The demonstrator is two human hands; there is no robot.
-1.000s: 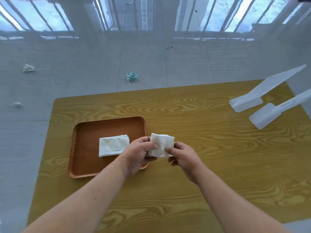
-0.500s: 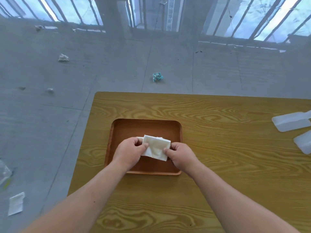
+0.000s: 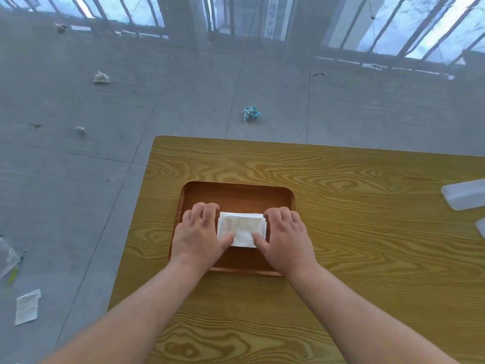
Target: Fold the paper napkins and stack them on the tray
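One tray (image 3: 236,191), two hands (image 3: 198,236).

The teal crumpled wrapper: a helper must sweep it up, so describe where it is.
Start at the yellow wood-grain table with the brown tray. Look past its far edge onto the grey tiled floor: the teal crumpled wrapper lies there. It is the only coloured scrap; the others are white.

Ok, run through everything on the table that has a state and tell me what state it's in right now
Napkin stack: folded, lying flat in the tray.
Tray: on the table, holding the stack.
Left hand: fingers curled against the stack's left edge.
Right hand: fingers curled against its right edge.
Plastic containers: at the table's right edge, cut off.
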